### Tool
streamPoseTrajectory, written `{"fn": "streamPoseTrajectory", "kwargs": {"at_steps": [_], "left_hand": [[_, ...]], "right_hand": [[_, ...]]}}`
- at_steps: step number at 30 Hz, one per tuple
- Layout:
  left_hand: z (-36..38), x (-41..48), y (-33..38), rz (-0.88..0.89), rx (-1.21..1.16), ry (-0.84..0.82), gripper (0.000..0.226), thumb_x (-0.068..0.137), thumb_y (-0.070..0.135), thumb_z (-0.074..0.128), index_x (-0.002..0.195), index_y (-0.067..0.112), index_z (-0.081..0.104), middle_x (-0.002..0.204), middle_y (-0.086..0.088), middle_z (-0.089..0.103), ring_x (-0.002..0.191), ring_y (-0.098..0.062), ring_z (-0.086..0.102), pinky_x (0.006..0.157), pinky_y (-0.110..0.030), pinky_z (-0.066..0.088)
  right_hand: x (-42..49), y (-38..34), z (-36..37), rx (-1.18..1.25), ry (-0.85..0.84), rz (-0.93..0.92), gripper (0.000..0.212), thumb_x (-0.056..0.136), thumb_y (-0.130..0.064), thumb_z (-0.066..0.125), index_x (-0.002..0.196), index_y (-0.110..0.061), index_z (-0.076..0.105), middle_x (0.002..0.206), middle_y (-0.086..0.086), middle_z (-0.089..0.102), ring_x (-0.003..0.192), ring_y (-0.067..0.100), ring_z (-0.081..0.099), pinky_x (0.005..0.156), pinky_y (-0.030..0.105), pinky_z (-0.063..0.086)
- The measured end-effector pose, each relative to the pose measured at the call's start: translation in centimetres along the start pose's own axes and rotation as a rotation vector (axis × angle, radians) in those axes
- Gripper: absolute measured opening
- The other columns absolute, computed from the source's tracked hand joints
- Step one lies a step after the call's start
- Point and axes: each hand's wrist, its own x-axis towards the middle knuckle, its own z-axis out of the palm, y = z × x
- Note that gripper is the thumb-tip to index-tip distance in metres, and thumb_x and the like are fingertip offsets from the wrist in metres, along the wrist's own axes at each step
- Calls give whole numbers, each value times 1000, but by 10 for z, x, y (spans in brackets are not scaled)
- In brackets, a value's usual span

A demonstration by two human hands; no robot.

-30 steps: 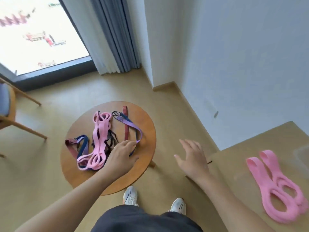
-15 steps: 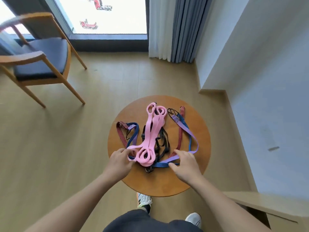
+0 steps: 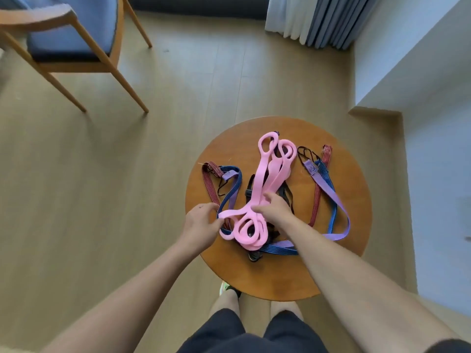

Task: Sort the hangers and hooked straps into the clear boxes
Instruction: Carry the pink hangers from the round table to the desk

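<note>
1. On the round wooden desk (image 3: 280,276) before you lies a tangled pile: pink hangers (image 3: 265,184) on top, hooked straps (image 3: 328,197) in red, blue and purple spread beneath.
2. Your left hand (image 3: 201,225) pinches the near-left loop of the pink hangers.
3. Your right hand (image 3: 275,212) closes over their middle stems.
4. Beyond, a wooden chair (image 3: 68,39) stands on the floor.

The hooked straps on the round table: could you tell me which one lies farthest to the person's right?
The lilac strap: its loop sweeps out past the blue strap and the red striped strap towards the table's right edge.
</note>
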Motion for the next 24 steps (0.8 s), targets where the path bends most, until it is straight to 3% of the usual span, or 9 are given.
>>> {"fn": "streamPoseTrajectory", "kwargs": {"at_steps": [3, 5, 9, 12, 15, 17, 20, 22, 24], "left_hand": [[7, 2, 6, -63, -82, 69, 35, 98, 29, 67, 132, 20, 67, 132, -1, 67, 121, -21, 61, 103, -39, 51], [14, 0, 10, -78, -127, 86, 32, 96, 27, 68, 127, 20, 69, 126, 0, 70, 114, -20, 63, 99, -41, 53], [28, 2, 15, -76, -190, 71, 25, 93, 22, 69, 118, 20, 73, 115, 4, 72, 104, -16, 64, 92, -35, 52], [32, 6, 19, -75, -206, 54, 30, 93, 21, 69, 123, 21, 71, 122, 3, 70, 107, -15, 63, 91, -29, 49], [30, 13, 28, 3, -208, 36, 58, 89, 12, 75, 144, 20, 57, 145, 1, 56, 128, -16, 55, 97, -22, 41], [24, 20, 38, 85, -213, -27, 87, 84, 7, 80, 159, 22, 39, 164, 3, 33, 148, -13, 35, 105, -19, 35], [13, 32, 53, 216, -195, -101, 106, 77, 2, 84, 162, 31, 28, 173, 6, 12, 159, -11, 14, 120, -27, 27], [8, 39, 59, 270, -213, -130, 96, 76, 1, 84, 156, 32, 41, 172, 4, 18, 157, -10, 19, 121, -28, 26], [7, 42, 59, 287, -233, -128, 69, 77, 1, 84, 138, 25, 66, 163, 4, 41, 152, -9, 33, 121, -30, 31]], "right_hand": [[35, 1, 6, 45, -22, 82, 68, 87, -14, 75, 147, -12, 42, 125, 4, 49, 100, 22, 60, 83, 42, 61], [50, 8, 9, 46, 19, 84, 65, 85, -14, 77, 143, -11, 48, 132, 7, 52, 108, 27, 61, 84, 42, 61], [62, 17, 11, 102, 117, 35, 22, 87, -13, 73, 106, -24, 68, 112, 1, 68, 101, 22, 65, 74, 30, 51], [53, 12, 11, 153, 125, -16, 12, 91, -14, 69, 91, -27, 69, 97, -5, 70, 92, 17, 66, 64, 24, 46], [28, 1, 3, 175, 77, -141, 19, 91, -12, 67, 82, -29, 69, 86, -9, 70, 82, 13, 65, 65, 24, 47], [8, -5, -5, 170, 20, -244, 24, 90, -10, 66, 79, -31, 69, 82, -11, 70, 78, 11, 65, 66, 23, 50], [-20, -10, -16, 202, -110, -333, 24, 90, -6, 64, 80, -27, 68, 77, -10, 69, 71, 8, 64, 65, 23, 52], [-32, -14, -23, 217, -182, -344, 23, 90, -5, 65, 79, -25, 67, 70, -9, 66, 65, 8, 60, 63, 24, 49], [-41, -19, -30, 241, -220, -349, 22, 87, -6, 68, 78, -26, 70, 70, -9, 67, 65, 9, 60, 62, 24, 49]]}}
